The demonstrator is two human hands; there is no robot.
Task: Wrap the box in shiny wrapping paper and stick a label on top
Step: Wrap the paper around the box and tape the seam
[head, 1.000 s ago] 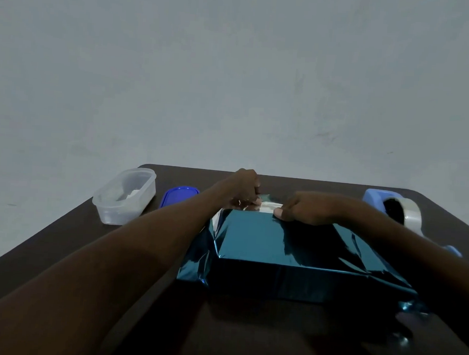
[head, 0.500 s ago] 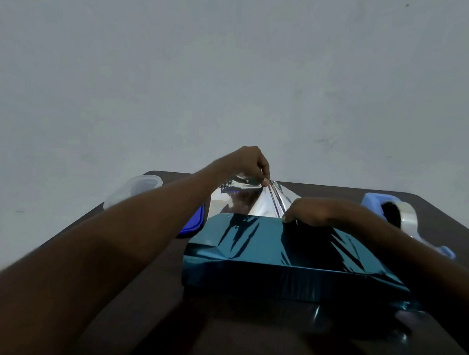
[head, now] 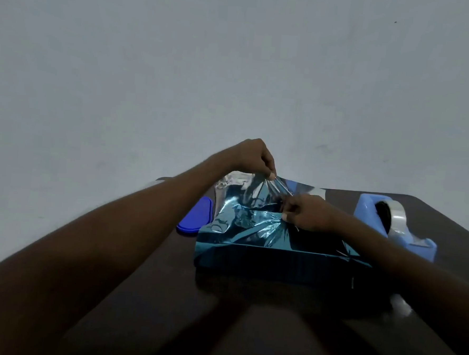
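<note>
On the dark brown counter sits the box in shiny teal wrapping paper, sides covered, far flap loose. Left hand pinches that flap up; right hand pinches it down. Taping and labelling remain; blue tape dispenser waits nearby.

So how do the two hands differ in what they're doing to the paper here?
The left hand is raised above the box, pinching a flap of the paper and pulling it up; the right hand sits low, pressing paper against the box top. The left grip is at fingertips on a paper edge; the right fingers are curled over gathered folds. Both touch the same teal sheet at the box's far side.
</note>
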